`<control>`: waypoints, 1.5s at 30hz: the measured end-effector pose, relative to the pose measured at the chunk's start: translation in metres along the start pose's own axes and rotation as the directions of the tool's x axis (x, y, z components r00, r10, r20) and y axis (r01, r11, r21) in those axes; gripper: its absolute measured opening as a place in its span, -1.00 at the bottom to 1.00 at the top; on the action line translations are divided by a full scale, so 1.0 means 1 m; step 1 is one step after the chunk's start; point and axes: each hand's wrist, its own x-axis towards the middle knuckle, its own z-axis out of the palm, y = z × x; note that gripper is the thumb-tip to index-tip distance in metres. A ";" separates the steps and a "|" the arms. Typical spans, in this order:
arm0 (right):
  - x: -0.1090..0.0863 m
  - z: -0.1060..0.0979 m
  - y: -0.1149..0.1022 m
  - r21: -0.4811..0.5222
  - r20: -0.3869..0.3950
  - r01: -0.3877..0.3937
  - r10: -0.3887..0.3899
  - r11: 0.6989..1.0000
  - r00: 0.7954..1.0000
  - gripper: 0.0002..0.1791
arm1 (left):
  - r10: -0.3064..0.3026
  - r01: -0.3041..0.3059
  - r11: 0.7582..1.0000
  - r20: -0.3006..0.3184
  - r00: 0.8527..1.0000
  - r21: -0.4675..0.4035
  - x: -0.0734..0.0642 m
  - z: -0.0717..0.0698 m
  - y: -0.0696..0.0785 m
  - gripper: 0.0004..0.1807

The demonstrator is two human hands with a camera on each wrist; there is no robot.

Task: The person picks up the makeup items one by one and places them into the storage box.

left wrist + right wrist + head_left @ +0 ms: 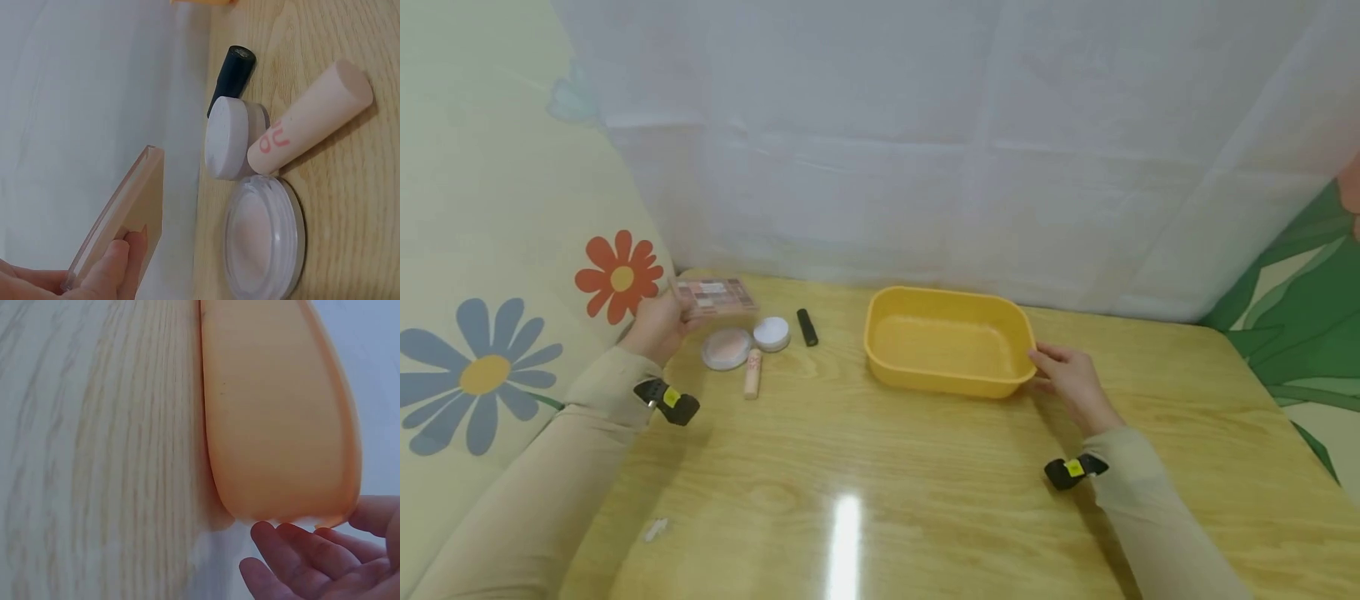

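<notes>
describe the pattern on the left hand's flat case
The flat case has pinkish, brown and pale blocks, clearest in the head view.

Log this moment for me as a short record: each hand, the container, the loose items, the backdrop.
Left hand: left hand grips a flat palette, raised off the table
Right hand: right hand holds the rim at the right end of the yellow basin
Container: yellow basin, upright on the table
Loose items: round clear-lidded compact, white-lidded jar, pale pink tube, black tube
Front left: small white scrap, too small to identify
Backdrop: white cloth behind the table
</notes>
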 end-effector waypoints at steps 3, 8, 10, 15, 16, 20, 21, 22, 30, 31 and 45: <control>0.001 0.001 0.000 -0.012 0.003 0.011 -0.011 1.000 1.000 -0.40 | 0.016 -0.016 1.000 0.007 1.000 -0.017 -0.004 -0.001 -0.001 -0.30; 0.001 0.002 0.001 -0.021 0.003 0.031 -0.031 0.999 1.000 -0.41 | -0.007 0.010 0.996 0.031 1.000 -0.089 -0.009 0.000 -0.003 -0.29; 0.001 0.002 0.001 -0.025 0.006 0.040 -0.040 0.999 0.999 -0.41 | -0.031 0.037 0.994 0.056 0.998 -0.104 -0.012 0.000 -0.003 -0.30; 0.000 0.002 0.002 -0.030 0.010 0.052 -0.052 0.998 0.999 -0.42 | -0.064 0.073 0.991 0.087 0.994 -0.113 -0.017 0.003 -0.004 -0.34; -0.001 0.002 0.002 -0.029 0.010 0.053 -0.053 0.998 0.999 -0.42 | -0.062 0.072 0.991 0.090 0.994 -0.112 -0.017 0.003 -0.004 -0.34; -0.001 0.003 0.002 -0.030 0.009 0.047 -0.047 0.998 0.999 -0.42 | -0.044 0.054 0.995 0.124 0.991 -0.081 -0.020 0.004 -0.006 -0.33; 0.000 0.003 0.002 -0.034 0.008 0.045 -0.045 0.998 0.999 -0.42 | -0.042 0.053 0.995 0.131 0.990 -0.081 -0.021 0.004 -0.006 -0.33; 0.000 0.003 0.002 -0.038 0.006 0.042 -0.042 0.998 0.999 -0.42 | -0.037 0.049 0.995 0.143 0.989 -0.082 -0.022 0.004 -0.007 -0.33; 0.000 0.002 0.004 -0.054 -0.014 0.046 -0.047 0.997 0.999 -0.44 | 0.054 -0.051 0.999 0.233 0.971 -0.019 -0.033 0.006 -0.017 -0.37; 0.000 0.002 0.004 -0.054 -0.015 0.044 -0.045 0.998 0.999 -0.43 | 0.055 -0.049 0.998 0.226 0.972 -0.033 -0.034 0.007 -0.018 -0.37; 0.000 0.002 0.005 -0.059 -0.015 0.033 -0.033 0.998 0.999 -0.43 | 0.068 -0.055 0.997 0.241 0.968 -0.061 -0.044 0.013 -0.024 -0.37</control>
